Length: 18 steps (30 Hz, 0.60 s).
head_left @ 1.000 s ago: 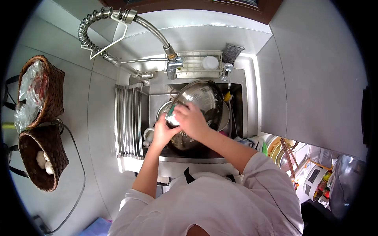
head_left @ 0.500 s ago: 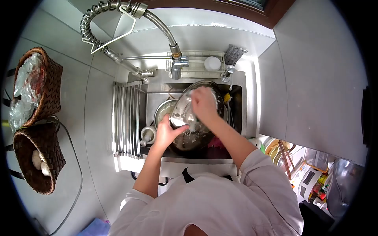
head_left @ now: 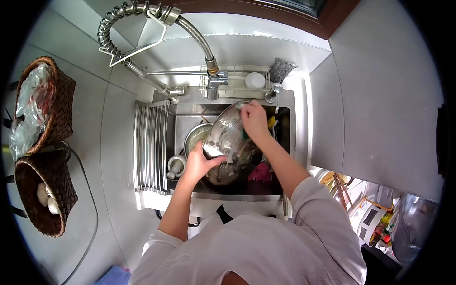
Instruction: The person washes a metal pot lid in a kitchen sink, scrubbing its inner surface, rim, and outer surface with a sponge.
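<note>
The bowl [head_left: 228, 142] is shiny, soapy metal. The sink [head_left: 185, 124] and coiled tap hose [head_left: 190, 33] are brushed steel. Left baskets [head_left: 47, 199] are rough woven wicker; the counter [head_left: 389, 95] is smooth, matt.

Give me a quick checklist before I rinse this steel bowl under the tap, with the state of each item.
1. Left hand gripping the near rim of the steel bowl: ok.
2. Right hand pressed to the bowl's far edge, a green sponge showing under it: ok.
3. Bowl tilted inside the sink, not over the counter: ok.
4. Tap spout above the sink's back edge: ok.
5. Water running: cannot tell.
6. Free space below, other dishes crowd the sink: not ok.
</note>
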Each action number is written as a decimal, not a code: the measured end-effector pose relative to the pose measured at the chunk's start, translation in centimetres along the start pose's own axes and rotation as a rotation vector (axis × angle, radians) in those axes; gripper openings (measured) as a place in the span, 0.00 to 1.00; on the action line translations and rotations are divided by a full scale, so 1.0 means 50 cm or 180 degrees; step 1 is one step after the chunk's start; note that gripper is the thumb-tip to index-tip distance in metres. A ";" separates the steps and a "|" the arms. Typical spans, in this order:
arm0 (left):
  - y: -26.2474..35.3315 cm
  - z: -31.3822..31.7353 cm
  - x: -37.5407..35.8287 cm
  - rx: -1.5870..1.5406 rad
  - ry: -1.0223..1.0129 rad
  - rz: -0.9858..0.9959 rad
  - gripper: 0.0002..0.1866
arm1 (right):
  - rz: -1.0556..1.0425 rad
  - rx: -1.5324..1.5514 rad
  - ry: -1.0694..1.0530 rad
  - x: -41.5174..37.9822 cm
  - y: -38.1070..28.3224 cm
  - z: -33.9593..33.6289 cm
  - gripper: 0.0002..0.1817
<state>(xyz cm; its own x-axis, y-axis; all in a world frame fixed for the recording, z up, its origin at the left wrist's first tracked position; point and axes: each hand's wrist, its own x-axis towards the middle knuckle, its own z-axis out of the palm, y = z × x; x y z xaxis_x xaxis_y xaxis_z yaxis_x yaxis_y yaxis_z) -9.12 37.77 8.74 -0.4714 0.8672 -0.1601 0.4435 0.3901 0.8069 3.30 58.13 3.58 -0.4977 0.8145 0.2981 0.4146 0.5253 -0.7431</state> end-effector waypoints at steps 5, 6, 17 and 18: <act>0.011 -0.009 0.008 -0.0010 -0.0030 0.0198 0.40 | -0.0754 0.0459 -0.0230 -0.069 -0.144 0.008 0.04; 0.012 -0.009 0.008 -0.0010 -0.0081 0.0166 0.40 | -0.0690 0.0338 -0.0272 -0.063 -0.137 0.007 0.04; 0.008 -0.014 0.027 -0.0084 -0.0005 0.0221 0.41 | -0.0036 0.0121 0.0091 -0.004 -0.030 0.030 0.03; 0.004 -0.014 0.024 -0.0107 -0.0004 0.0176 0.42 | -0.0202 0.0097 -0.0030 -0.019 -0.077 0.029 0.02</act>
<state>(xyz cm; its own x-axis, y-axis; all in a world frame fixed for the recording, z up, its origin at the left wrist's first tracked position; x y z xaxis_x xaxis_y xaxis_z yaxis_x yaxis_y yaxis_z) -10.11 38.67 9.13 -0.4458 0.8876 -0.1155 0.4431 0.3309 0.8332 1.04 54.98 5.30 -0.5295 0.7773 0.3397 0.3586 0.5680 -0.7408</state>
